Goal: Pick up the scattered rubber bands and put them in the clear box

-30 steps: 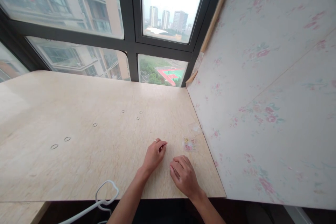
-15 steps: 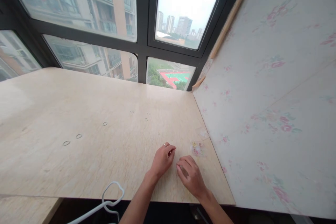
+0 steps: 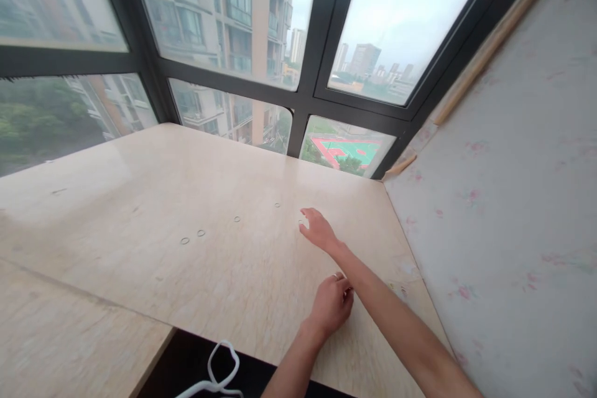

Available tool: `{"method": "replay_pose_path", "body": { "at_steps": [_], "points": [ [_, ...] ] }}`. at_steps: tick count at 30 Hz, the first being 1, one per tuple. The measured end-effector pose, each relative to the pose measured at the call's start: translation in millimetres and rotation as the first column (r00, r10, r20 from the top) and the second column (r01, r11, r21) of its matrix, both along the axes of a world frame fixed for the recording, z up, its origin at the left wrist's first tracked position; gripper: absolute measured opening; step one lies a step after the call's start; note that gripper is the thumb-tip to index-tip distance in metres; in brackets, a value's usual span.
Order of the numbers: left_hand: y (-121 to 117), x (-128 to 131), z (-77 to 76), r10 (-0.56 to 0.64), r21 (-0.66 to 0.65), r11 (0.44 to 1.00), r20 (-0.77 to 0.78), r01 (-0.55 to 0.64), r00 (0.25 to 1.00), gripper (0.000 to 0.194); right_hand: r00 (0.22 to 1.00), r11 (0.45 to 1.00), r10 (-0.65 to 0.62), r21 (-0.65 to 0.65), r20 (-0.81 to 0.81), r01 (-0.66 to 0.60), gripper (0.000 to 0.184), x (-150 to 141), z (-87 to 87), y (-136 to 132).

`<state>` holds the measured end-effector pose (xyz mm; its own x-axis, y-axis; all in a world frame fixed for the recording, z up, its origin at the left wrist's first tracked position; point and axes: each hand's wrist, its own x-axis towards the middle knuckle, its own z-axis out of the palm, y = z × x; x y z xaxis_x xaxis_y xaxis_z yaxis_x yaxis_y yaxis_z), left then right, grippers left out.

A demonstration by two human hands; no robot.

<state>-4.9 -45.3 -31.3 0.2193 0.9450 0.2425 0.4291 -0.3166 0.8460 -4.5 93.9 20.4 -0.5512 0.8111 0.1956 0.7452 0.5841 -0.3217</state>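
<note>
My right hand (image 3: 321, 230) reaches across the marble-patterned surface with its thumb and fingers apart. Between them, close to the fingertips, lies a small thin ring (image 3: 300, 222). Lower down, my left hand (image 3: 330, 303) rests with curled fingers beside my right forearm; whatever it may hold is hidden. Other thin rings lie in a loose row to the left: one ring (image 3: 277, 204) farther back, another ring (image 3: 237, 219), and a pair with a larger ring (image 3: 185, 240) at its end. A small clear case (image 3: 402, 290) with coloured bits is mostly covered by my right forearm.
Behind the surface (image 3: 116, 199) stand dark-framed windows (image 3: 305, 96). A flower-patterned wall (image 3: 513, 230) bounds the right side. Below the front edge hangs a looped white cable (image 3: 224, 379), and a clear plastic piece (image 3: 405, 266) lies near the wall.
My right hand has moved forward and left from beside the case to the small ring, its fingers spreading. My left hand stays curled near the front. The view has turned left.
</note>
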Motion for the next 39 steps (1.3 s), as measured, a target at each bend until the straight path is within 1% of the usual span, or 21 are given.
{"method": "replay_pose_path", "body": {
  "at_steps": [2, 3, 5, 8, 10, 12, 14, 17, 19, 21, 23, 25, 27, 29, 31, 34, 37, 39],
  "points": [
    [0, -1, 0.9, 0.004, -0.016, 1.000, 0.016, -0.004, 1.000, 0.021, 0.992, 0.998, -0.007, -0.057, 0.123, 0.014, 0.023, -13, -5.7, 18],
    [0, -2, 0.8, 0.007, -0.020, 1.000, 0.023, -0.006, 1.000, 0.021, 0.983, 0.996, -0.010, -0.085, 0.181, 0.026, 0.020, -17, -7.8, 23],
    [1, -2, -0.2, 0.008, -0.014, 1.000, 0.032, -0.007, 0.999, 0.020, 0.959, 0.990, -0.013, -0.132, 0.282, 0.052, 0.021, -20, -10.0, 26],
    [1, -1, -2.0, 0.022, -0.019, 1.000, -0.008, -0.022, 1.000, 0.019, 0.920, 0.979, -0.009, -0.183, 0.392, 0.087, 0.025, -15, -9.1, 21],
    [0, 0, -2.8, 0.031, -0.028, 0.999, -0.040, -0.032, 0.999, 0.020, 0.899, 0.972, -0.006, -0.210, 0.438, 0.109, 0.025, -7, -6.7, 15],
    [0, 1, -3.4, 0.034, -0.026, 0.999, -0.045, -0.035, 0.998, 0.021, 0.889, 0.963, -0.004, -0.236, 0.457, 0.126, 0.024, 2, -3.9, 10],
    [0, 1, -4.1, 0.035, -0.019, 0.999, -0.036, -0.036, 0.999, 0.024, 0.897, 0.957, -0.004, -0.260, 0.443, 0.132, 0.020, 12, -1.1, 4],
    [-1, 1, -5.8, 0.038, -0.011, 0.999, -0.023, -0.038, 0.999, 0.026, 0.941, 0.953, -0.009, -0.283, 0.338, 0.111, 0.006, 28, 3.1, -6],
    [-1, 1, -7.1, 0.038, -0.004, 0.999, -0.016, -0.038, 0.999, 0.027, 0.977, 0.954, -0.023, -0.288, 0.211, 0.084, 0.011, 39, 6.5, -14],
    [-1, 2, -8.1, 0.036, -0.006, 0.999, -0.017, -0.036, 0.999, 0.028, 0.997, 0.955, -0.050, -0.291, 0.053, 0.063, 0.010, 52, 9.7, -24],
    [-1, 2, -8.0, 0.036, -0.013, 0.999, -0.025, -0.037, 0.999, 0.028, 0.991, 0.953, -0.092, -0.297, -0.101, 0.058, 0.008, 69, 11.5, -35],
    [-1, 2, -6.5, 0.044, -0.022, 0.999, -0.035, -0.044, 0.998, 0.027, 0.965, 0.949, -0.141, -0.306, -0.222, 0.068, 0.011, 92, 10.4, -45],
    [-2, 2, -3.9, 0.051, -0.023, 0.998, -0.044, -0.052, 0.998, 0.025, 0.909, 0.935, -0.216, -0.343, -0.357, 0.087, 0.017, 119, 6.1, -56],
    [-2, 1, -1.1, 0.047, -0.023, 0.999, -0.049, -0.049, 0.998, 0.022, 0.764, 0.898, -0.349, -0.428, -0.542, 0.107, 0.025, 150, 0.2, -68],
    [-2, 1, 1.2, 0.033, -0.026, 0.999, -0.053, -0.035, 0.998, 0.021, 0.644, 0.870, -0.452, -0.464, -0.617, 0.166, 0.032, 181, -5.0, -80],
    [-2, 1, 1.8, 0.014, -0.026, 1.000, -0.064, -0.016, 0.998, 0.022, 0.556, 0.835, -0.550, -0.436, -0.624, 0.336, 0.033, 225, -9.4, -102],
    [-1, 1, -0.5, -0.005, -0.003, 1.000, -0.103, 0.005, 0.995, 0.022, 0.492, 0.759, -0.642, -0.397, -0.588, 0.517, 0.035, 256, -13.3, -123],
    [1, 1, -2.1, -0.017, 0.018, 1.000, -0.134, 0.020, 0.991, 0.022, 0.468, 0.707, -0.688, -0.366, -0.555, 0.605, 0.036, 268, -17.5, -133]
  ]
}}
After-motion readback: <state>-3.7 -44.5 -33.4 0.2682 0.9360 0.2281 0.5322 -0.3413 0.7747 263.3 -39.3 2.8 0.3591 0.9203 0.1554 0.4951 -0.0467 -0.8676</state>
